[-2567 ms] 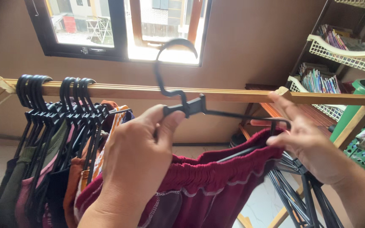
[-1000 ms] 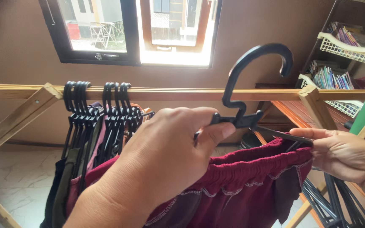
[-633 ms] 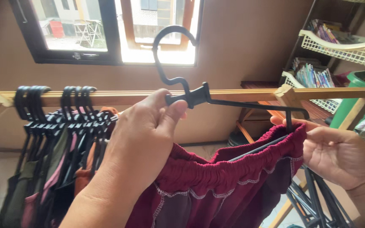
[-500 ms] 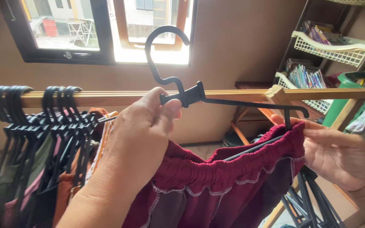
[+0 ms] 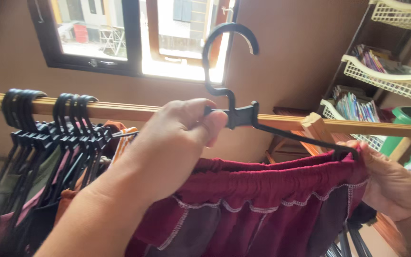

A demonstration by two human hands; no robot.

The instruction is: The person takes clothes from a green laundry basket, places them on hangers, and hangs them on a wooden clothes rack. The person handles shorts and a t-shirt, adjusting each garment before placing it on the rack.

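Up near the middle of the view, the left hand [image 5: 177, 143] pinches the neck of a black plastic hanger [image 5: 236, 112], thumb and fingers closed around it just below the hook. The hook curves up toward twelve o'clock, in front of the window [image 5: 134, 38]. From the neck, the hanger's arm slopes down toward four o'clock, where the right hand [image 5: 391, 185] grips the far end together with the waistband of a pair of maroon shorts [image 5: 262, 209]. The fingers of that hand are curled shut on the cloth and the hanger tip. The shorts hang from the hanger, inside out, pale stitching showing along the seams, the elastic waistband stretched between the two hands.

Behind the hands a wooden rail [image 5: 134, 112] runs from nine o'clock to three o'clock. At nine o'clock a row of black hangers [image 5: 58, 128] sits on the rail with clothes [image 5: 48, 190] in green, pink and orange. At two o'clock, white plastic baskets [image 5: 386, 78] on a shelf hold books.
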